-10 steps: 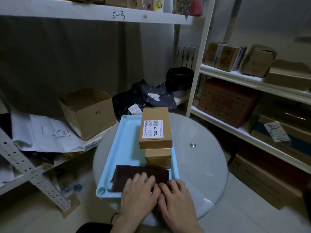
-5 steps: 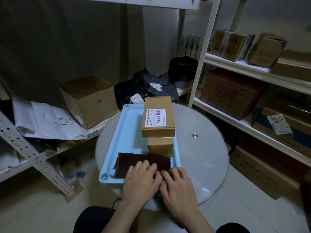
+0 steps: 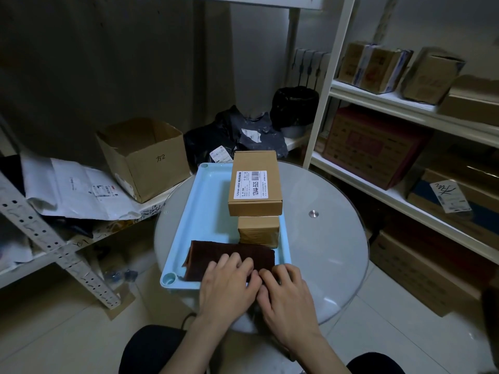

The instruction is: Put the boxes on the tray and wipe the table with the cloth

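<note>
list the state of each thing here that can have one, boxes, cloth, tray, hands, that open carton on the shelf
labelled box: closed, on the tray
small box: closed, on the tray, nearer than the labelled box
cloth: folded, lying on the tray's near end
tray: flat on the glass table
left hand: fingers flat on the cloth
right hand: fingers flat, tips at the cloth's near edge
carton: open on top, upright

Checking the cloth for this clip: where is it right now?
In the head view the brown cloth lies folded at the near end of the blue tray, just in front of the smaller box, with both hands' fingertips on its near edge.
</note>
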Action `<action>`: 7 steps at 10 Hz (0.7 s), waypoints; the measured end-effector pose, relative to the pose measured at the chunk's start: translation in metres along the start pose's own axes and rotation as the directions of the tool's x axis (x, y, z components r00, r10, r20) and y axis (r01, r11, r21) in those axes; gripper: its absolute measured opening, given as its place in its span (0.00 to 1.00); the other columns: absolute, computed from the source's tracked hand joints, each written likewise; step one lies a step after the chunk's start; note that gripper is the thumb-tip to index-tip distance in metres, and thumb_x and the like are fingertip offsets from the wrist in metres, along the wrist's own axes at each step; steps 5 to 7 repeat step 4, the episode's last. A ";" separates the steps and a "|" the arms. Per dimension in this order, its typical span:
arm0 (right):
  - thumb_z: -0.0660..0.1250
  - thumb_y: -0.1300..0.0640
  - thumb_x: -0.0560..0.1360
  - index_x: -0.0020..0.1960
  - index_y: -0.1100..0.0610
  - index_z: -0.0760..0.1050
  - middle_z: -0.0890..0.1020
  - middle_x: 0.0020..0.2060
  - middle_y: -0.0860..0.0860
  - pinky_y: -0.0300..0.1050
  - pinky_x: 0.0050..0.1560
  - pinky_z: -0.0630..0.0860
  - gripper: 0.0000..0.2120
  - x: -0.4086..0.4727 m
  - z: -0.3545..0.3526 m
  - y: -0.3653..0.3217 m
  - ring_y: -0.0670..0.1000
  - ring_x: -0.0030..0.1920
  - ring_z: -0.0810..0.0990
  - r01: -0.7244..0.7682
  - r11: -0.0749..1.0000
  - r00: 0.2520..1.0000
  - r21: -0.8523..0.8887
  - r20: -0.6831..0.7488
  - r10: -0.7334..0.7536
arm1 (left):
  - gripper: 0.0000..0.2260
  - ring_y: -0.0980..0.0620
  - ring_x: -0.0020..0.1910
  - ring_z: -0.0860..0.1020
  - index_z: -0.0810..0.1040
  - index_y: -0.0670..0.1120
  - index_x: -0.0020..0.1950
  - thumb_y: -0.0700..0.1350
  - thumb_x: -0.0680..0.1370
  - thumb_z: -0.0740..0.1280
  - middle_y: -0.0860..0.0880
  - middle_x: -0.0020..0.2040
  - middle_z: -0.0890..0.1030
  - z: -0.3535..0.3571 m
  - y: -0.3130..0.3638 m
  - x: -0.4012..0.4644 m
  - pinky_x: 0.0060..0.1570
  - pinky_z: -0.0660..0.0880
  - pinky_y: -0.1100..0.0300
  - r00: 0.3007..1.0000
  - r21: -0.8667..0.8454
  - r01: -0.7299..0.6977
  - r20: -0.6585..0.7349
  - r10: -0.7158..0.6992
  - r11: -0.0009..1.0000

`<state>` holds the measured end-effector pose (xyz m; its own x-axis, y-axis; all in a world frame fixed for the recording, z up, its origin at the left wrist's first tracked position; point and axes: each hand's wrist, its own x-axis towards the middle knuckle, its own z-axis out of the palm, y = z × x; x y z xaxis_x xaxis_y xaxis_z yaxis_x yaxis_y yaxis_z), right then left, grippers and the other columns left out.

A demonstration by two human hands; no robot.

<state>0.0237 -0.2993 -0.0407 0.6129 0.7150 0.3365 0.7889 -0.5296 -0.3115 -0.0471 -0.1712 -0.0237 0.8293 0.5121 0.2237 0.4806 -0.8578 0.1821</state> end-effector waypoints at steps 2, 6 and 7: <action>0.58 0.47 0.77 0.55 0.45 0.73 0.76 0.49 0.45 0.45 0.46 0.75 0.09 0.002 -0.005 -0.001 0.50 0.55 0.71 0.002 0.999 0.999 0.037 0.050 -0.004 | 0.13 0.50 0.44 0.72 0.73 0.53 0.42 0.57 0.76 0.54 0.53 0.41 0.73 0.002 -0.001 0.000 0.43 0.67 0.53 1.000 0.000 0.002 -0.009 -0.002 1.000; 0.59 0.45 0.76 0.51 0.46 0.79 0.76 0.49 0.44 0.48 0.56 0.71 0.12 0.027 -0.048 0.018 0.49 0.56 0.74 -0.175 0.889 0.976 0.424 -0.046 0.214 | 0.10 0.53 0.42 0.65 0.66 0.54 0.41 0.57 0.77 0.53 0.55 0.39 0.66 0.001 -0.001 0.000 0.41 0.61 0.55 1.000 -0.019 0.024 0.018 -0.024 1.000; 0.59 0.45 0.76 0.51 0.46 0.79 0.76 0.49 0.44 0.48 0.56 0.71 0.12 0.027 -0.048 0.018 0.49 0.56 0.74 -0.175 0.889 0.976 0.424 -0.046 0.214 | 0.10 0.53 0.42 0.65 0.66 0.54 0.41 0.57 0.77 0.53 0.55 0.39 0.66 0.001 -0.001 0.000 0.41 0.61 0.55 1.000 -0.019 0.024 0.018 -0.024 1.000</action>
